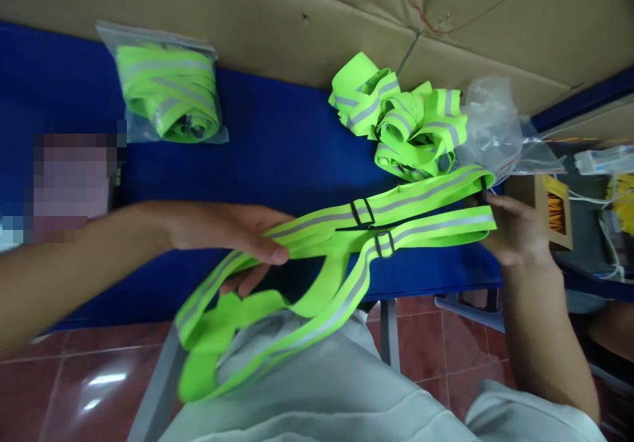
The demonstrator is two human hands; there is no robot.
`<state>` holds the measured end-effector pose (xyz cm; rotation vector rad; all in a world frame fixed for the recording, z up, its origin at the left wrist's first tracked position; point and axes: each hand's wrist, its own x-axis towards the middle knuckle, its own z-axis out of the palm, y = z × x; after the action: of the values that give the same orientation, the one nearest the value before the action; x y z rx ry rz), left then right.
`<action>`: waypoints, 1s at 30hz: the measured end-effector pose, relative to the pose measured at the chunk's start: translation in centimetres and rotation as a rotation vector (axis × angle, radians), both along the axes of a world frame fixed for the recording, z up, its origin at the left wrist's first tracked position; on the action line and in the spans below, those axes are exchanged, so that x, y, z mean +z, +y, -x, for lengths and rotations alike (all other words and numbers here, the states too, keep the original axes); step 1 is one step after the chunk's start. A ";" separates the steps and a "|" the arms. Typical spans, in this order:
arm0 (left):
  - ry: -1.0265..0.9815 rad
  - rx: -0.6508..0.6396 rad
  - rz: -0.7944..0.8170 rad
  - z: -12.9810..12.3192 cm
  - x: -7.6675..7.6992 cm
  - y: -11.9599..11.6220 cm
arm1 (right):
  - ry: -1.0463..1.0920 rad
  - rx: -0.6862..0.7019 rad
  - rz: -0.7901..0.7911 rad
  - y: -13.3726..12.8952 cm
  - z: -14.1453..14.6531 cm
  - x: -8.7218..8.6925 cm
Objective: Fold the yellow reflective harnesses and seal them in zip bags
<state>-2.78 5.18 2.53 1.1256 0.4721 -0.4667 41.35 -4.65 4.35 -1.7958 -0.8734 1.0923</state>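
Between my two hands stretches a lime-green reflective strap harness, with a grey stripe and two black slider buckles. My left hand is closed on its middle, thumb on top and fingertips showing underneath. Below that hand, loose loops hang over my lap. My right hand grips the far right end, where the bands double back; its fingertips are partly hidden behind them. Just beyond the stretched bands lies a pile of rolled lime-green straps.
A clear bag with a folded lime-green strap lies at the back left of the blue table. Empty clear plastic bags sit beside the pile. An open cardboard box stands at the right. Cardboard lines the back.
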 end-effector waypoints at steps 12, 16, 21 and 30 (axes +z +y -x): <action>-0.121 0.091 -2.038 -9.0 1.0 -12.4 | 0.252 -0.123 0.061 -2.5 0.3 -1.5; -0.273 -0.081 -2.069 -10.6 -2.6 -15.4 | 0.244 -0.112 0.054 -3.0 0.3 -1.5; -0.083 -0.057 -1.962 -9.1 -3.0 -13.2 | 0.149 -0.138 0.030 -4.1 -0.1 -2.2; -0.056 -0.161 -2.100 -8.1 -1.5 -12.6 | -0.047 -0.133 -0.038 -5.4 -1.0 -3.4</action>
<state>5.28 -7.46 1.06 3.1796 0.8011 0.1388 42.38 -10.04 0.98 -1.8269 -0.7853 0.9461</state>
